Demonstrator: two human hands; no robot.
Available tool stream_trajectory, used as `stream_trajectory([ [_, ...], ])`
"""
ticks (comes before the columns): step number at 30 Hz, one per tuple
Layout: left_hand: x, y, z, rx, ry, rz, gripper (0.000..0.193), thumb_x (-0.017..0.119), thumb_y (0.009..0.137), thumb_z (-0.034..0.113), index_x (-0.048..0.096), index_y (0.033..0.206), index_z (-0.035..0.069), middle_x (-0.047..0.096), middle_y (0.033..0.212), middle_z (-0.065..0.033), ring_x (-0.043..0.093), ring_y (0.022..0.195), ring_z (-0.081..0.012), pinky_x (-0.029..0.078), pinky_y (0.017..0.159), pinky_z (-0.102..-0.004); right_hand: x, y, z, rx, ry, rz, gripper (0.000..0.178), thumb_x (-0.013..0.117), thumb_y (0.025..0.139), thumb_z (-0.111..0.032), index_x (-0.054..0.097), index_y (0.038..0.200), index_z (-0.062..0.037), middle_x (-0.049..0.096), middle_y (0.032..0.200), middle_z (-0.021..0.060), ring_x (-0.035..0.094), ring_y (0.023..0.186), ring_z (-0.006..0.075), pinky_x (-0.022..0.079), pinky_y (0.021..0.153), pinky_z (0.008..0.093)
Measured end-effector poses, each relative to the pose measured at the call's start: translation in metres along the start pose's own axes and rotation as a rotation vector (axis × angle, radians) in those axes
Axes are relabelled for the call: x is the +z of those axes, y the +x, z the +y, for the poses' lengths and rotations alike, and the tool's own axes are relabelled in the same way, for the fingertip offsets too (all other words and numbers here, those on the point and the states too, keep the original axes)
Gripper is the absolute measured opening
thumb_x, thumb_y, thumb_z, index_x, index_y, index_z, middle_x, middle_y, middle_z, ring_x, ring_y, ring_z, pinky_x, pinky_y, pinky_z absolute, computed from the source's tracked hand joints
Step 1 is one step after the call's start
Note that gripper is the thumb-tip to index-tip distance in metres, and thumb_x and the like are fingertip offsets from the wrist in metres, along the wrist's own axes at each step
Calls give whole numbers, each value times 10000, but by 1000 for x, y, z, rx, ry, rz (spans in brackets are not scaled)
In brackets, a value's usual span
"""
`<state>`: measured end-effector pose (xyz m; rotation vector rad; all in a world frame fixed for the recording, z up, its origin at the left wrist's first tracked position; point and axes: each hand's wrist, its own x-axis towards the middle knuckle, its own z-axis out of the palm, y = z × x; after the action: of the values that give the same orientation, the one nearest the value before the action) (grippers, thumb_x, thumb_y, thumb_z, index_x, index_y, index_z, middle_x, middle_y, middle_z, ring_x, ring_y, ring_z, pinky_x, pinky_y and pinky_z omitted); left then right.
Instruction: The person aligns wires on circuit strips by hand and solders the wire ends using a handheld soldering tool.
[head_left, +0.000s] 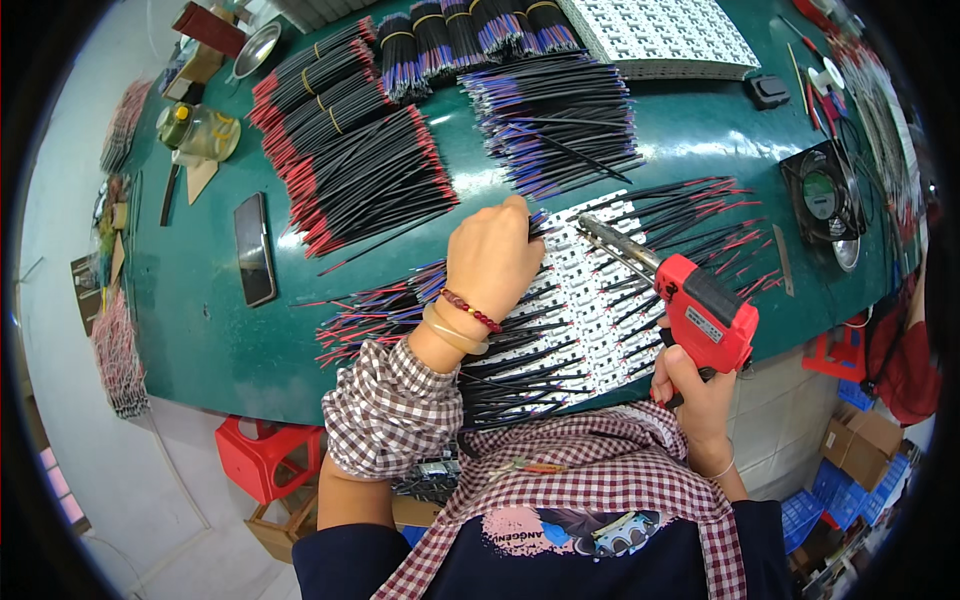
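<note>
My right hand (693,385) grips a red soldering gun (708,312) by its handle. The gun's metal tip points to the upper left, over a white circuit board panel (590,300). At the panel's upper left edge my left hand (495,250) is closed, back of the hand up. A dark wire with a blue end (538,222) shows at its fingers, which are otherwise mostly hidden. Black wires (520,365) with red or blue ends fan out from both sides of the panel.
Beyond lie piles of red-ended wires (375,180) and blue-ended wires (560,120), tied bundles (430,40) and a stack of white panels (660,35). A phone (255,248) rests at left, a black fan (822,190) at right. A red stool (262,460) stands below the table.
</note>
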<state>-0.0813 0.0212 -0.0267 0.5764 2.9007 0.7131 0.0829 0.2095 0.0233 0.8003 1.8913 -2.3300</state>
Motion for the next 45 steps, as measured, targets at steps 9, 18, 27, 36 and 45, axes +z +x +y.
stream_trajectory([
  [9,-17,3,-7,172,-213,31,173,658,804,115,567,849,-26,595,750,-223,569,713,-411,435,620,-438,-6,-9,2,6,-27,-15,240,566,887,-74,563,1074,78,543,630,17,484,489,70,379,454,219],
  [18,-12,-7,1,129,-189,-21,199,717,716,104,609,810,-34,602,787,-196,582,735,-374,452,650,-417,-5,-11,6,28,-28,-39,262,565,891,-87,548,1105,63,533,634,6,482,501,63,384,472,215],
  [27,-7,-4,0,103,-143,-30,188,684,723,116,614,787,-46,604,773,-213,583,736,-389,455,671,-443,1,-9,16,77,-26,-45,122,601,876,-82,585,955,9,546,642,-2,486,505,57,384,461,214],
  [36,-11,-1,5,173,-33,-55,155,682,724,107,614,755,-30,590,754,-200,583,745,-378,464,688,-446,-4,-8,29,-21,-225,-99,114,551,905,-96,525,903,15,516,589,25,476,481,81,385,457,231],
  [45,-11,1,6,169,-10,-78,158,685,720,106,608,741,-31,589,756,-201,583,744,-377,465,695,-446,2,-8,31,-47,-207,-12,189,555,905,-100,545,743,-4,518,586,19,480,483,81,379,458,229],
])
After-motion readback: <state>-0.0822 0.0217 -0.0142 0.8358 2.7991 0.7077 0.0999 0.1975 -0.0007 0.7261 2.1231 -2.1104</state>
